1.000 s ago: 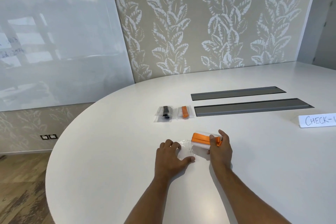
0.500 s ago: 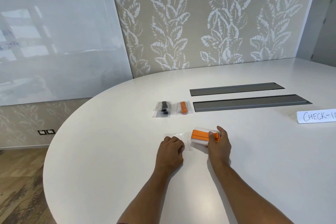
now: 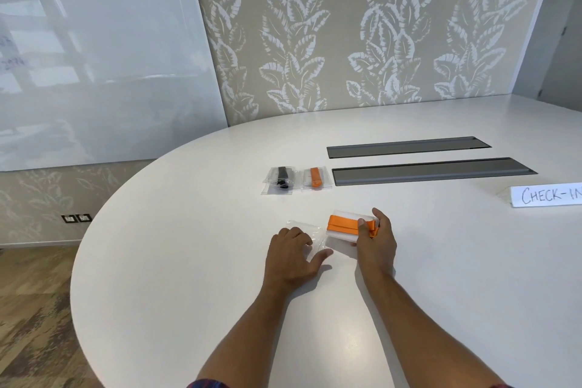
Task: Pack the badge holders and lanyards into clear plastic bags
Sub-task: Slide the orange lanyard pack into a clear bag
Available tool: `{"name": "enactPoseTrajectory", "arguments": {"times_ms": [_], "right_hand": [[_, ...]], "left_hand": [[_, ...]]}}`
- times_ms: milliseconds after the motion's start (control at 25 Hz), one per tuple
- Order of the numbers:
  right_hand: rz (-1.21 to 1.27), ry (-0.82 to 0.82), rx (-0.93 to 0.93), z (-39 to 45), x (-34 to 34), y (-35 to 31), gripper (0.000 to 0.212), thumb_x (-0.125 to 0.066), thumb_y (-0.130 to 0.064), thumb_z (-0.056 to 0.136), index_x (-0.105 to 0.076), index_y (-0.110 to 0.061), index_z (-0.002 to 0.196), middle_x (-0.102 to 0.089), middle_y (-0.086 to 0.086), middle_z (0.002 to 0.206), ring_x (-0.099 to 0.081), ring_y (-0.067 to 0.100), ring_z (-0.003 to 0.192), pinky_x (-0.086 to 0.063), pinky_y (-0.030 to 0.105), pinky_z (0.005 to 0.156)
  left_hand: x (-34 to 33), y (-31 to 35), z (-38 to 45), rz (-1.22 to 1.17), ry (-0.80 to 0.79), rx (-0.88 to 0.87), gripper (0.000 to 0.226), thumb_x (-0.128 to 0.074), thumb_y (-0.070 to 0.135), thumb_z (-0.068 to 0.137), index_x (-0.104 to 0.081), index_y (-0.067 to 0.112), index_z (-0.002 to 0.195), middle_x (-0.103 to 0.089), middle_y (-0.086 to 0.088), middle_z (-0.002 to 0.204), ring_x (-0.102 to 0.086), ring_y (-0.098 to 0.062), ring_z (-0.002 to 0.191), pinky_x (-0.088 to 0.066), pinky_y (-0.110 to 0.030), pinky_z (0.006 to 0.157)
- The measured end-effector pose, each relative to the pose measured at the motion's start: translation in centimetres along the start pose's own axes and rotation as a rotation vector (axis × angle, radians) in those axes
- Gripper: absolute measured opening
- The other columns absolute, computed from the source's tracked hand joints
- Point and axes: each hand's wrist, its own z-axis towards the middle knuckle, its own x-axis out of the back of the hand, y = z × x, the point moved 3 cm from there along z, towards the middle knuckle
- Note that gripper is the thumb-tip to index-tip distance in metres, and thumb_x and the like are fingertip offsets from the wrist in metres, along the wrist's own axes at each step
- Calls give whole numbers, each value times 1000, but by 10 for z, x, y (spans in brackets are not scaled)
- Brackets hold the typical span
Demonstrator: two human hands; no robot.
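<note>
Pinching the holder and orange lanyard with our right hand while our left hand pins the bag flat, we work mid-table, two packed bags beyond.

White rounded table w/ two long grey recessed panels set in its top, far right. Left of the panels, side by side & touching: clear bag w/ black lanyard and clear bag w/ orange lanyard. Nearer edge: crumpled empty clear bag; at right, a "CHECK-IN" sign, cut off by frame.
</note>
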Motion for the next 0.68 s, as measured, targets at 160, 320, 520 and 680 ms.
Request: {"name": "enactPoseTrajectory", "arguments": {"times_ms": [160,320,520,680], "right_hand": [[7,-17,-6,0,1,-1,43,-58,-25,102,-49,-20,144,-55,7,145,-52,27,132,-46,40,108],[-4,-66,-15,-1,-1,0,43,-58,-27,102,-49,-22,144,-55,7,145,-53,27,130,-49,37,102],[-19,-83,-10,0,-3,3,43,-58,-28,102,-49,-23,144,-55,7,145,-53,27,131,-49,46,107],[-34,-87,-7,0,-5,3,42,-58,-29,102,-49,-24,143,-55,6,144,-53,27,130,-50,43,106]], "left_hand": [[0,2,-2,-34,-3,-30,49,-63,71,76,-68,23,82,-63,10,85,-57,-13,82,-49,-29,72],[1,5,-5,-38,5,-8,30,-62,54,81,-63,25,75,-58,11,79,-55,-12,77,-49,-32,68],[0,5,-4,-32,-14,24,26,-60,49,82,-62,24,74,-58,11,80,-54,-12,77,-51,-35,67],[-1,5,-1,-19,-62,53,40,-61,66,77,-60,26,78,-56,12,84,-54,-13,82,-49,-32,69]]}}
